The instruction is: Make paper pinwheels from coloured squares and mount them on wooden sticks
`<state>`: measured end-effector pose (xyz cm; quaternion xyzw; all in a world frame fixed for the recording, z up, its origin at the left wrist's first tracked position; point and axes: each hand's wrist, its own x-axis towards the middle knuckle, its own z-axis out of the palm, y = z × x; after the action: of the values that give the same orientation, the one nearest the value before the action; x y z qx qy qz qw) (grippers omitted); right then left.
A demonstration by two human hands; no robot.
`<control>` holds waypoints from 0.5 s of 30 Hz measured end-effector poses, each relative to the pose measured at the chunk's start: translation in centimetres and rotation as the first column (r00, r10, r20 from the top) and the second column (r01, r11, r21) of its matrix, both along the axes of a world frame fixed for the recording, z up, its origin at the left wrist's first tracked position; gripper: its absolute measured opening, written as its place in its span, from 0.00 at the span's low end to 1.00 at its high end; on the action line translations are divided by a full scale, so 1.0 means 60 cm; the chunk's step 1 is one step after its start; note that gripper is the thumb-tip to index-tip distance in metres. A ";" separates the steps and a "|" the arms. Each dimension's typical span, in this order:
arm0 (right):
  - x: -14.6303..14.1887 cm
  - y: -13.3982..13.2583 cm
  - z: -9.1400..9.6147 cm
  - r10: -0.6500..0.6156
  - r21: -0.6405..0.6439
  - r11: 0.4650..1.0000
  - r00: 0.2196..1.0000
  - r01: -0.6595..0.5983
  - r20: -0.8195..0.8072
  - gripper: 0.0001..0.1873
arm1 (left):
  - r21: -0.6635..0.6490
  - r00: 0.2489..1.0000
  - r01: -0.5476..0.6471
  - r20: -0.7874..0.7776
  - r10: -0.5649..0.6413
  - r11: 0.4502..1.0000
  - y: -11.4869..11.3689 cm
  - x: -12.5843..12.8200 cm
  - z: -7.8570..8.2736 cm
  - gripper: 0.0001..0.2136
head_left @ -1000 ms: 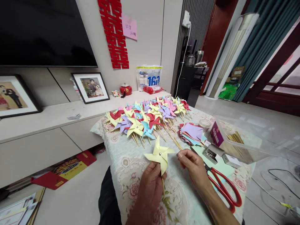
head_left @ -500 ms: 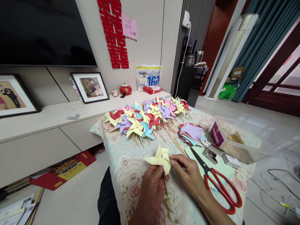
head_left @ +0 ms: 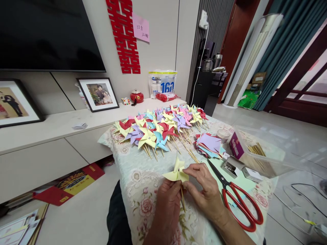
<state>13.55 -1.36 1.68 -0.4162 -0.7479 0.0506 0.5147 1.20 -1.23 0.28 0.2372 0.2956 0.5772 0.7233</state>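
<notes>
A pale yellow paper pinwheel point(head_left: 176, 172) on a thin wooden stick is held up over the near end of the table. My left hand point(head_left: 167, 204) is closed around the stick just below the paper head. My right hand point(head_left: 204, 189) is closed too, its fingertips pinching the pinwheel's right side near the centre pin. The head is tilted away from me, almost flat.
Several finished pinwheels point(head_left: 158, 127) in mixed colours lie across the far half of the floral tablecloth point(head_left: 138, 177). Right of my hands are red-handled scissors point(head_left: 238, 204), a stack of cut paper squares point(head_left: 209, 144), small metal boxes point(head_left: 232, 166) and a clear tub of sticks point(head_left: 260, 153).
My right hand moved left from beside the pinwheel onto its head. The pinwheel dropped a little and tipped from facing me to nearly flat.
</notes>
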 end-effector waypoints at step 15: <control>-0.008 -0.003 0.000 0.005 -0.023 1.000 0.997 -0.003 0.075 0.14 | -0.039 0.997 0.001 -0.076 -0.004 0.999 -0.004 0.009 0.013 0.09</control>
<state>13.09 -1.55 1.69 -0.4223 -0.7667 0.0445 0.4815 1.72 -1.48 1.03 0.2451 0.3338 0.5611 0.7167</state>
